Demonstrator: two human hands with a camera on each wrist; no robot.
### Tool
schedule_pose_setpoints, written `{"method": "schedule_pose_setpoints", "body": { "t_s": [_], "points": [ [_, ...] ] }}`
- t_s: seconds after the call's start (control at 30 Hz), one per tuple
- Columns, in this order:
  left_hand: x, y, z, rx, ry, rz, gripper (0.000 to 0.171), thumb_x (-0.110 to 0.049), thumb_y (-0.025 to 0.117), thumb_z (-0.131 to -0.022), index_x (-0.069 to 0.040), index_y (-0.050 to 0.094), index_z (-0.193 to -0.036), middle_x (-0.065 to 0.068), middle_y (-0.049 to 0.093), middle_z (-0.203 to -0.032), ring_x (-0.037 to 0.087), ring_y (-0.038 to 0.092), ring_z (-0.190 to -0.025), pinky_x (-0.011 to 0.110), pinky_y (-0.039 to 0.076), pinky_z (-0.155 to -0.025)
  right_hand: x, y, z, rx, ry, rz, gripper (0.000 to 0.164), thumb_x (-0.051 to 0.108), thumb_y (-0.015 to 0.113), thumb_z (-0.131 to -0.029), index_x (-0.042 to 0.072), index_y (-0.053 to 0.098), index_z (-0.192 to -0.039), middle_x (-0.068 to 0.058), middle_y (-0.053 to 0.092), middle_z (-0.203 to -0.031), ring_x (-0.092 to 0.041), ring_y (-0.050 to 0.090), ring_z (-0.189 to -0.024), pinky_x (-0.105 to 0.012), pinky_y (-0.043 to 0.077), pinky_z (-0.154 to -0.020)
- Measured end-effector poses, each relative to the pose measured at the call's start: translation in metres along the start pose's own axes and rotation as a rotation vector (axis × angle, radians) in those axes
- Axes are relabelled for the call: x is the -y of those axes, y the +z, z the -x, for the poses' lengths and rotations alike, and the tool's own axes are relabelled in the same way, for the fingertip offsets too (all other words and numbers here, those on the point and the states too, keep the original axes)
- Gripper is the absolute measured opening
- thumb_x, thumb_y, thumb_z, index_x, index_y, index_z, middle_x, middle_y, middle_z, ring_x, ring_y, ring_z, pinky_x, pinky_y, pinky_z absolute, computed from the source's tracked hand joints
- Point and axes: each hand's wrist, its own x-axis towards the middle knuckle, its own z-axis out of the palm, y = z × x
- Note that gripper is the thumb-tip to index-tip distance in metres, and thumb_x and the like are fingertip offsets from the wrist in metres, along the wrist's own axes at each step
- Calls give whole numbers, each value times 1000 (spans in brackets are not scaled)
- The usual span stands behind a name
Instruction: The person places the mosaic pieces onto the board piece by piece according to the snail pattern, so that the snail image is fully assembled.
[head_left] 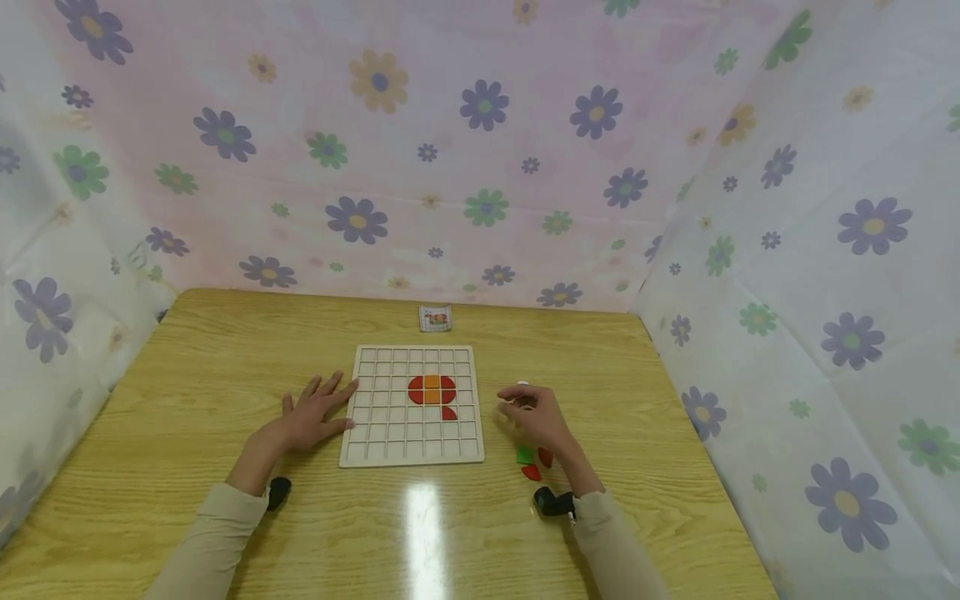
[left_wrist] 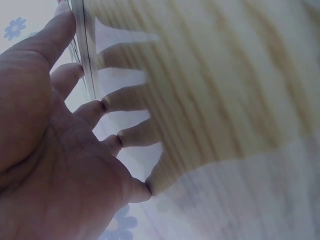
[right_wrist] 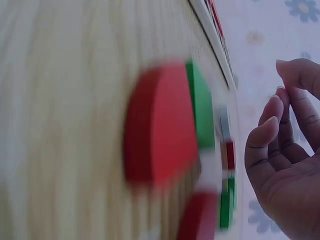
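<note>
A pale wooden grid board point(head_left: 375, 446) lies on the table. My left hand point(head_left: 303, 419) is spread flat, its thumb and a fingertip at the board's left edge. On the grid, red rounded pieces point(head_left: 416, 390) flank orange squares point(head_left: 431, 382), and a separate red quarter-round piece point(head_left: 449, 414) sits below right. Just right of the board hovers my right hand point(head_left: 542, 419), fingers bent loosely with thumb near the fingertips; nothing shows between them. Below it lie a green square piece point(head_left: 526, 455) and red pieces point(head_left: 531, 472), large and blurred in the right wrist view.
A small picture card point(head_left: 435, 318) lies behind the board. Part of a white piece point(head_left: 522, 383) shows past the right hand. More pieces, such as a green one point(right_wrist: 226, 207), appear in the right wrist view. Flowered curtains point(head_left: 480, 175) enclose the table's back and sides.
</note>
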Motion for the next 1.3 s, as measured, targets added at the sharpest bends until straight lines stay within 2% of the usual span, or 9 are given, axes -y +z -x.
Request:
{"method": "schedule_pose_setpoints", "body": {
  "t_s": [0.1,0.23,0.33,0.47,0.63,0.73,0.97,1.1,1.3],
  "points": [
    [1,0,0,3,1,-1,71,-34,63,-101,-5,33,-158,30,12,-165,62,2,-147,88,-3,-101,8,-13,9,-5,26,33,25,3,69,-96,-14,69,-115,-30,68,-112,-30,64,-87,-28,54,-69],
    [0,-1,2,8,-2,-6,71,-35,63,-101,-6,33,-159,29,12,-166,61,2,-147,88,-2,-101,-14,-28,9,-8,44,54,27,4,70,-95,-12,69,-117,-32,66,-120,-30,64,-90,-33,55,-67],
    [0,-2,3,7,-1,0,71,-34,63,-101,-5,33,-158,30,12,-166,61,1,-147,88,-3,-101,-31,-37,10,-26,61,102,31,6,73,-94,-8,69,-121,-29,66,-121,-29,63,-91,-31,55,-68],
    [0,-1,4,4,5,5,70,-34,64,-101,-5,34,-158,30,12,-165,62,1,-147,88,-4,-101,-36,-49,16,-16,79,185,35,11,78,-91,-5,70,-121,-24,68,-121,-23,64,-92,-26,54,-75],
    [3,2,2,2,9,18,71,-34,63,-102,-5,32,-159,30,11,-166,61,-1,-148,87,-7,-101,-39,-62,22,21,90,284,39,14,82,-87,-4,71,-120,-20,71,-117,-23,65,-92,-29,53,-78],
    [4,3,1,1,14,33,70,-33,62,-102,-5,32,-159,31,10,-166,61,-3,-148,87,-8,-101,-41,-64,24,9,119,319,37,13,84,-84,-4,73,-116,-18,73,-109,-20,62,-85,-29,51,-73],
    [4,3,1,-2,16,27,70,-34,62,-102,-5,33,-159,31,11,-165,61,-1,-148,87,-7,-102,-44,-60,25,-75,192,310,28,8,85,-81,-3,78,-106,-11,73,-91,-14,54,-73,-26,46,-61],
    [4,2,2,-5,14,26,71,-35,62,-102,-5,33,-159,30,12,-165,60,0,-148,87,-5,-102,-42,-58,24,-99,199,306,27,6,85,-81,-4,78,-105,-12,72,-90,-15,55,-72,-26,45,-61],
    [4,2,1,-16,16,24,70,-34,63,-102,-5,33,-158,30,12,-165,60,1,-148,87,-5,-102,-38,-56,24,-113,204,347,26,6,85,-81,-3,77,-105,-15,74,-97,-18,63,-80,-29,52,-69]
  ]
}}
